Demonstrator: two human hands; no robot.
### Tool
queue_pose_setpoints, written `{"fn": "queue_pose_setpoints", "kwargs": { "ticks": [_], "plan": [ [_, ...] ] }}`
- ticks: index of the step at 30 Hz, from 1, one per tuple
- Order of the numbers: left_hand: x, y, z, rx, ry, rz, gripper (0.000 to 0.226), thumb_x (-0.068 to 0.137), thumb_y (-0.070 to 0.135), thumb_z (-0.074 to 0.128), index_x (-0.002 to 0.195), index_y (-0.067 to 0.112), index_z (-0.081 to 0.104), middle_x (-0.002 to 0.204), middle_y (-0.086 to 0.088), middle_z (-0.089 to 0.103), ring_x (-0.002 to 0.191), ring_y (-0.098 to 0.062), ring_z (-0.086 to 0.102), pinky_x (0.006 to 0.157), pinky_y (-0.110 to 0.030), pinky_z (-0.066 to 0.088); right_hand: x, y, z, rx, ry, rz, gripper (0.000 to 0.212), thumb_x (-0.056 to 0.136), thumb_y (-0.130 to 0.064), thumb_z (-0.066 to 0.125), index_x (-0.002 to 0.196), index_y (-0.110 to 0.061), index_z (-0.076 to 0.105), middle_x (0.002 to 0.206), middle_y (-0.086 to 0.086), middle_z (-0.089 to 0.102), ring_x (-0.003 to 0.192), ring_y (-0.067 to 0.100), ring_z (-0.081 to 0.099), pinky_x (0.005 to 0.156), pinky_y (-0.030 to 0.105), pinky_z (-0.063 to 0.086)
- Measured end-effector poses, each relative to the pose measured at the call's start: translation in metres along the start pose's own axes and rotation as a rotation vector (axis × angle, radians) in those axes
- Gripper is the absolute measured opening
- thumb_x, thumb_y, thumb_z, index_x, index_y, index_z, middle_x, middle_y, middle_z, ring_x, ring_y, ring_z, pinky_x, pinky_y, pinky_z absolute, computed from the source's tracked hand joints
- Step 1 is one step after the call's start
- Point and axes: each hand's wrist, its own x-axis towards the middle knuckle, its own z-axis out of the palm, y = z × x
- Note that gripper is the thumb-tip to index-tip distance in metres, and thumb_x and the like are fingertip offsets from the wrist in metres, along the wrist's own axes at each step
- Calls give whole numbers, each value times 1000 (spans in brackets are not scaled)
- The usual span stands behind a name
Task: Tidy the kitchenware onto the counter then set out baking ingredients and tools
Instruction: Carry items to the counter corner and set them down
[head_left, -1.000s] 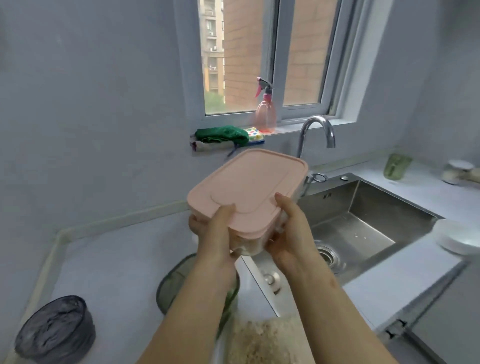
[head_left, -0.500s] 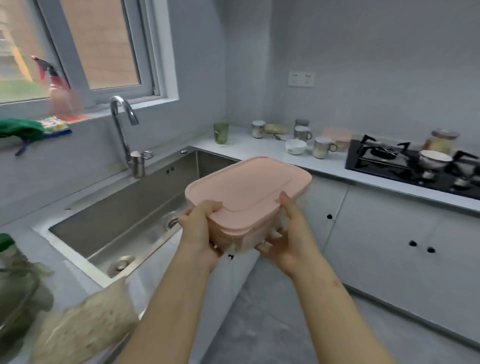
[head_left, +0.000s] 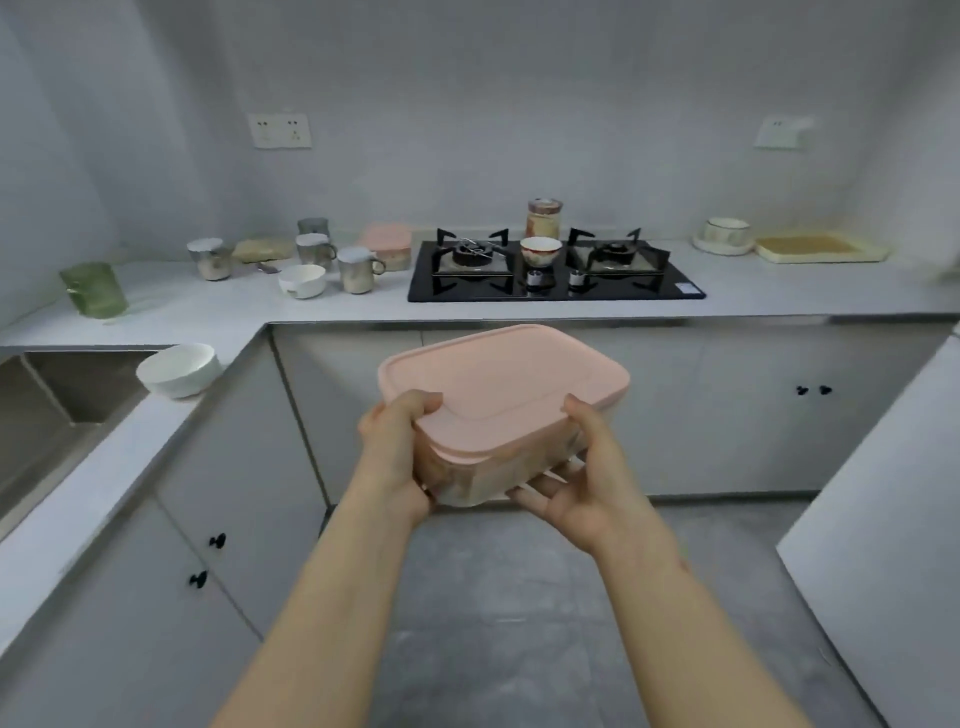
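Fingers (head_left: 540, 486) of the right hand (head_left: 587, 488): curled under the base, thumb pressed on the near lid edge. Left hand (head_left: 395, 457): thumb over the near left corner of the lid, the other digits hidden beneath the box. Both hands grip the pink-lidded container (head_left: 504, 384). It is held in the air at centre frame, over the floor and well apart from any support. The lid appears seated. The clear body shows pale contents that cannot be identified.

Beyond it, the surface (head_left: 218, 306) runs across the middle of the frame. At upper left stand a green cup (head_left: 93, 288), metal mugs (head_left: 358, 267), a white bowl (head_left: 302, 280) and a second pink-lidded box (head_left: 387, 241), the last just beside the hob (head_left: 556, 283). The sink (head_left: 47, 395) lies at the left edge.

Judgement: the step in hand is carrying the container across to the surface.

- Hold it level, with both thumbs bearing on the lid, since the contents may shift.
- Aim for the bare stretch in front of the mugs, between the white bowl and the hob.
- Lower the base flat, and release only once the surface bears the weight.
- Stay off the hob's pan supports.
- Approach from the front edge so the forearms do not sweep the mugs.
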Motion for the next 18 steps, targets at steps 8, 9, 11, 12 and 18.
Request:
{"fn": "queue_pose_setpoints", "kwargs": {
  "ticks": [8, 9, 11, 12, 18],
  "plan": [
    [88, -27, 134, 115, -164, -77, 55, 74, 22, 62, 127, 23, 48, 119, -8, 61, 99, -28, 61, 63, -32, 49, 66, -101, -49, 103, 168, -160, 47, 84, -34, 62, 124, -15, 45, 113, 11, 55, 103, 34, 58, 65, 47, 50],
    [101, -29, 154, 131, -178, -89, 55, 74, 23, 62, 127, 24, 48, 118, -7, 62, 98, -27, 61, 61, -30, 48, 77, -118, -53, 108, 192, -180, 46, 84, -34, 62, 123, -16, 45, 115, 11, 55, 104, 34, 58, 65, 46, 50],
    [125, -31, 192, 139, -214, -119, 55, 74, 23, 62, 127, 25, 48, 117, -5, 63, 95, -25, 62, 59, -28, 47, 98, -150, -61, 129, 225, -211, 44, 84, -33, 62, 120, -15, 45, 116, 12, 56, 105, 34, 58, 64, 45, 50],
    [137, -33, 208, 145, -230, -124, 55, 74, 23, 61, 127, 26, 48, 117, -5, 64, 95, -24, 63, 60, -28, 47, 107, -164, -65, 136, 238, -222, 42, 84, -33, 62, 118, -15, 45, 116, 13, 57, 105, 34, 59, 64, 45, 50],
    [202, -55, 307, 249, -338, -187, 66, 63, 27, 64, 127, 28, 48, 115, -4, 66, 101, -27, 64, 76, -36, 53, 157, -240, -102, 243, 336, -281, 36, 84, -32, 63, 109, -13, 46, 108, 13, 60, 99, 34, 60, 73, 47, 48]
  ]
}}
